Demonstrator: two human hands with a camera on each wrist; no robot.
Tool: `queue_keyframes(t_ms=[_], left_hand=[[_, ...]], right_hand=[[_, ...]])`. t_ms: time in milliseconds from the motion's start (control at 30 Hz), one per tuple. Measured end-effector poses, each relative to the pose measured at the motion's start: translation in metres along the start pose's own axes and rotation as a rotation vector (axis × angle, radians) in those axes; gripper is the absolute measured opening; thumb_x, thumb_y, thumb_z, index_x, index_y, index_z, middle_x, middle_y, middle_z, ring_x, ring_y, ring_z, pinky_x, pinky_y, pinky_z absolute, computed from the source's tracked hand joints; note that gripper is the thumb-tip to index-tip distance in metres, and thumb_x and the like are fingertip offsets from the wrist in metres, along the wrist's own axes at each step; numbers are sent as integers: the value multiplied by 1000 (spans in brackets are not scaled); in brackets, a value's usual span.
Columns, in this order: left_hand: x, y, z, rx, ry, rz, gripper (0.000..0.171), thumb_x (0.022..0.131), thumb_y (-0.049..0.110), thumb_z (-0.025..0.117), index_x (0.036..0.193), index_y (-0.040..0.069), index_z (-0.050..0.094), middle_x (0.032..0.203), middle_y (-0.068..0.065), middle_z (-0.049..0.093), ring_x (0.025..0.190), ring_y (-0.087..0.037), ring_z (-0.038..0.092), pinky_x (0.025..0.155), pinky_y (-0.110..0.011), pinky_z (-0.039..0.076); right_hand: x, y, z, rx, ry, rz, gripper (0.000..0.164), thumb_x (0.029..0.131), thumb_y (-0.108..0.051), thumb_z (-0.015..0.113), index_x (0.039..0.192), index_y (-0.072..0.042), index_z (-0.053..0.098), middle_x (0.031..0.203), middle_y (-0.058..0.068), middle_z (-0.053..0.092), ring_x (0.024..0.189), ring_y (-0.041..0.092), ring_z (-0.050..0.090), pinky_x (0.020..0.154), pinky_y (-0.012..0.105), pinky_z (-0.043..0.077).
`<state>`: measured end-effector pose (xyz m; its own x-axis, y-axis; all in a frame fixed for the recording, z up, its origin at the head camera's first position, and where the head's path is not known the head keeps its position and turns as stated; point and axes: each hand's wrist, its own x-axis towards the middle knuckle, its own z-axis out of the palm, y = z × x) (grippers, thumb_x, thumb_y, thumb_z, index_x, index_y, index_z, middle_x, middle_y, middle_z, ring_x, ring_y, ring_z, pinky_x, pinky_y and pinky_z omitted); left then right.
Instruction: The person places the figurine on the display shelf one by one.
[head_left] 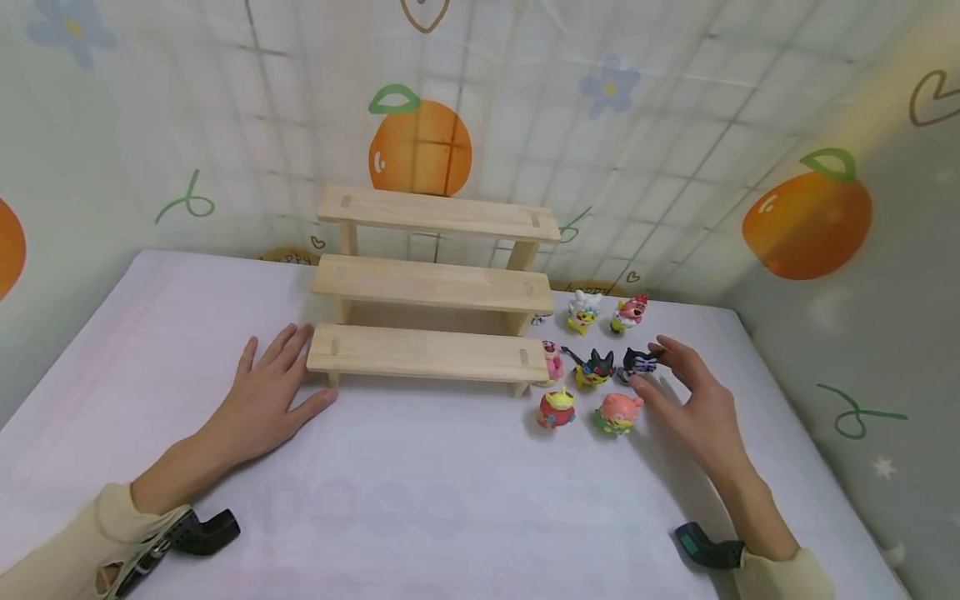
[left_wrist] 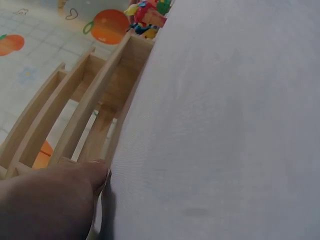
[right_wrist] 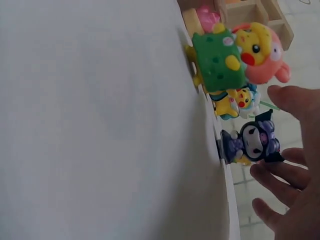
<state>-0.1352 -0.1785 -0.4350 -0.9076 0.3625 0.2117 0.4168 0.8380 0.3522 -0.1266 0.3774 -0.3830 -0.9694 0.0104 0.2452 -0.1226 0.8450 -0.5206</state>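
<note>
My left hand (head_left: 266, 396) lies flat on the white cloth, its fingertips beside the left end of the lowest step of a wooden three-step stand (head_left: 427, 354). In the left wrist view, its thumb overlaps the stand's near end. My right hand (head_left: 697, 408) reaches around a small black-and-purple figurine (right_wrist: 250, 142) with a black hood, thumb and fingers spread apart on either side of it. The figurine stands on the cloth. Close by are a pink-hooded figurine with a green body (right_wrist: 220, 61) and a yellow figurine with a black-eared hood (head_left: 594, 368).
More figurines stand at the stand's right end: a red one with a yellow top (head_left: 557, 409), a pink one (head_left: 552, 361), a white-hooded one (head_left: 583, 312) and a red-and-pink one (head_left: 628, 313). A patterned curtain (head_left: 660, 158) hangs behind the table (head_left: 420, 500).
</note>
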Motion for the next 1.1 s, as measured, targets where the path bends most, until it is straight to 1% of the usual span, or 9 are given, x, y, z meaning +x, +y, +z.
queue_keyframes(t_ms=[167,300,367,533,667,767,900,1000,1100], left_hand=[[2,4,3,-27,-10,14,81,104,49,63,163,2,34,170,-24,26,159,-44,19,120,-74,6],[4,6,5,-52,-14,32,77,105,50,60,163,5,35,171,-22,27,160,-43,18,122,-72,6],[5,6,5,-66,-12,33,76,106,50,57,163,6,35,171,-22,27,160,-42,18,122,-71,6],[4,7,3,-129,2,20,70,110,49,50,163,6,36,171,-19,28,160,-41,18,123,-69,4],[5,6,1,-220,39,-4,60,112,43,46,159,4,44,167,-19,36,159,-42,22,123,-69,5],[7,5,0,-294,74,-27,54,113,37,46,153,2,52,163,-22,43,157,-44,27,124,-68,8],[9,8,-1,-406,111,-109,48,110,36,55,143,2,63,158,-22,50,154,-42,34,123,-64,21],[9,12,-3,-494,133,-210,46,107,38,61,136,4,69,153,-20,55,151,-38,41,121,-61,30],[10,16,-5,-560,152,-312,45,105,42,65,130,5,73,142,-18,63,141,-35,52,116,-56,36]], right_hand=[[5,-4,7,31,17,-18,75,97,-36,78,160,-19,41,152,16,57,135,43,57,107,61,47],[6,-3,9,32,26,-13,67,98,-32,78,155,-14,48,146,15,61,128,37,62,102,35,53],[5,-2,8,30,33,-1,60,99,-29,77,151,-12,52,142,15,63,126,35,63,98,28,54],[5,1,7,29,42,30,49,100,-24,74,145,-11,57,136,15,66,121,33,66,95,23,55],[7,4,8,37,40,30,48,101,-22,74,144,-11,57,136,15,66,120,32,66,93,12,52],[9,5,10,36,35,29,47,101,-21,73,144,-12,57,137,15,65,120,33,66,93,13,52],[10,7,11,38,27,27,48,101,-19,74,144,-11,56,137,16,65,120,34,66,92,12,51],[10,8,12,39,27,25,48,100,-18,74,144,-11,56,137,17,65,121,34,65,90,7,49],[10,9,12,41,32,22,47,100,-18,74,144,-11,57,136,17,65,121,34,65,88,4,47]])
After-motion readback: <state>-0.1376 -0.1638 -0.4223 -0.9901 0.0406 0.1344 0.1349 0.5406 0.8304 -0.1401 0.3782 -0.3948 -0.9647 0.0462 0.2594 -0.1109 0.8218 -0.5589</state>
